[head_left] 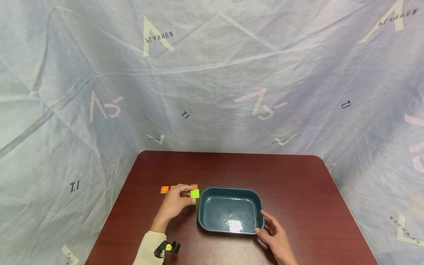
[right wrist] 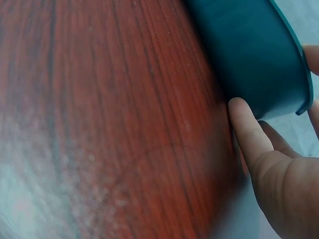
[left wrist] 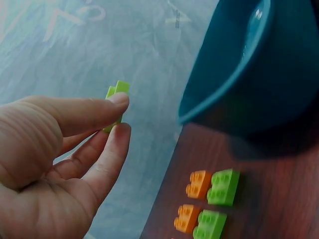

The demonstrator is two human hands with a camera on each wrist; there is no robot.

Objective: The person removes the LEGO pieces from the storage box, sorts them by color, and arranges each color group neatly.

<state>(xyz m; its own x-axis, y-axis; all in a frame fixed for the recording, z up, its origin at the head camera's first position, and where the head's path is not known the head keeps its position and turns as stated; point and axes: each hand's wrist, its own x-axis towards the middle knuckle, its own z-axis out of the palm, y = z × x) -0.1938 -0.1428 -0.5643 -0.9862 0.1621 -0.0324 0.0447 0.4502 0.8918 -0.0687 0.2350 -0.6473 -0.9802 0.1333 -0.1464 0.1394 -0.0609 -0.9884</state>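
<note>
My left hand pinches a lime-green toy building block between thumb and fingertips, just left of a dark teal plastic basin. In the left wrist view the same block shows its studded end above the thumb. The basin stands on the table, and only glare shows on its floor. At its right front corner my right hand holds it, thumb on the near side and fingers on the right side. In the right wrist view the thumb lies against the basin's outer wall.
Orange blocks and green blocks lie in rows left of the basin, partly hidden behind my left hand in the head view. The dark red wooden table has a printed grey cloth around its back and sides.
</note>
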